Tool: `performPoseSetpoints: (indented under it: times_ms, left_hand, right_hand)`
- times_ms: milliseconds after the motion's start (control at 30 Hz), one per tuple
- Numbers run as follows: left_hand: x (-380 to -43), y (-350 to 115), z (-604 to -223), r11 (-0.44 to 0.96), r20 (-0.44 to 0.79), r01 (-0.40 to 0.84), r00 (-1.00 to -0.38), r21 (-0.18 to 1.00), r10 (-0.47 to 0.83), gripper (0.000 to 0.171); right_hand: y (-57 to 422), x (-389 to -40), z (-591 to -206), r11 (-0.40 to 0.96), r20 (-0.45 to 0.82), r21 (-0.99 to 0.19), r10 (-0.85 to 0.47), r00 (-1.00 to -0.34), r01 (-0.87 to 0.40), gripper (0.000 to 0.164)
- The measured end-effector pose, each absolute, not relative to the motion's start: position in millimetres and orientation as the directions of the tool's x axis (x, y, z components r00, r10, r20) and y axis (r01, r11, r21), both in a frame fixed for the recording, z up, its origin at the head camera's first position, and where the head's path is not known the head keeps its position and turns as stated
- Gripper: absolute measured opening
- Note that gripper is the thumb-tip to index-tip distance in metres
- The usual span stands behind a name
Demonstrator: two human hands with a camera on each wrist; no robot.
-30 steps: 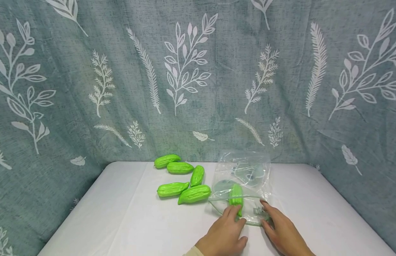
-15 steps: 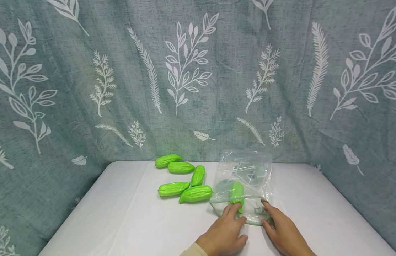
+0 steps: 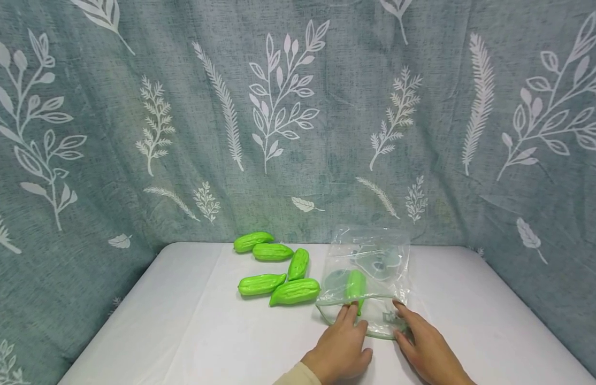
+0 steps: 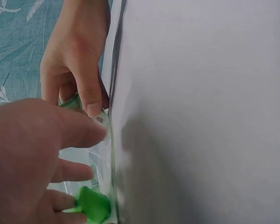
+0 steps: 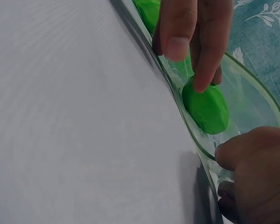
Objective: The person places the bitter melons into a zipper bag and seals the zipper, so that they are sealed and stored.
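A clear plastic zip bag with a green rim and a pale print lies flat, its mouth gaping toward me. Inside it is a bright green bitter melon, pointed end toward the mouth. My left hand reaches in at the mouth, its extended fingertips touching the near end of the bitter melon. At the right side of the mouth my right hand holds the rim, thumb on the lower edge and fingers at the upper one. In the left wrist view the bitter melon is partly behind the left fingers.
Several more bitter melons lie left of the bag on a white-covered table; the nearest almost reaches the bag's left corner. A grey-green curtain with white leaf patterns stands along the back and both sides.
My left hand has moved forward into the bag's mouth, and the bitter melon has slid a little deeper into the bag. The right hand stays at the rim.
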State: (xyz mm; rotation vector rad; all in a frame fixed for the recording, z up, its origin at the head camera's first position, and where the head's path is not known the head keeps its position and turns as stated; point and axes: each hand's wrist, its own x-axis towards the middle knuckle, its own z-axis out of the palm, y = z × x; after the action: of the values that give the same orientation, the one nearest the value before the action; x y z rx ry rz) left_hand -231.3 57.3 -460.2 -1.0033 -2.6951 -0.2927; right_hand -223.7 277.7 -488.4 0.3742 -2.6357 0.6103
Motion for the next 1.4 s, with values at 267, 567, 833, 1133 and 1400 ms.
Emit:
performPoseSetpoints:
  times_ms: [267,567,833,1133,1400]
  left_hand:
    - [-235,66,-460,0.794,0.254,0.601,-0.785,0.090,0.565,0.040]
    - [-237,67,-463,0.818,0.262,0.570,-0.802,0.069,0.537,0.038]
    - [-239,62,-467,0.811,0.267,0.584,-0.786,0.026,0.557,0.039]
    - [-235,60,-466,0.778,0.332,0.628,-0.739,0.025,0.586,0.040]
    - [-227,51,-467,0.701,0.323,0.707,-0.687,0.092,0.650,0.036]
  right_hand:
    - [277,-224,-489,0.868,0.459,-0.354,-0.163,-0.873,-0.348,0.062]
    - [280,-224,-491,0.864,0.496,-0.337,-0.174,-0.851,-0.373,0.064]
    - [277,-224,-491,0.855,0.508,-0.331,-0.195,-0.839,-0.399,0.063]
    - [279,-224,-489,0.864,0.476,-0.343,-0.180,-0.861,-0.370,0.064]
    - [279,-223,-489,0.864,0.467,-0.350,-0.174,-0.867,-0.362,0.061]
